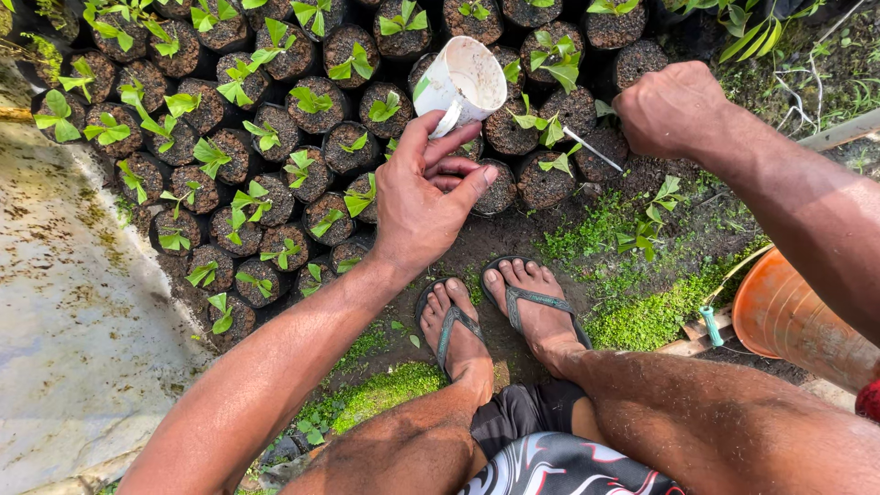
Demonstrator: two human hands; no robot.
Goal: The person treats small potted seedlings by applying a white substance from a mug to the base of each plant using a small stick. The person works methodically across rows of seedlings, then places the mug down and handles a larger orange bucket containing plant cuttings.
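Cup [463,84], white, is pinched at base by left hand [423,200], tipped mouth-up so contents are kept in, above seedling bags [275,156]. Right hand [674,108] is fisted on thin stick [594,149], tip angled down to bag soil at bed's right edge.

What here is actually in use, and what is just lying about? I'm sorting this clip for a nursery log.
In use:
left hand holding the white cup
right hand gripping a thin tool
seedling bags of soil

Lying about:
orange bucket
pale concrete slab
green ground cover
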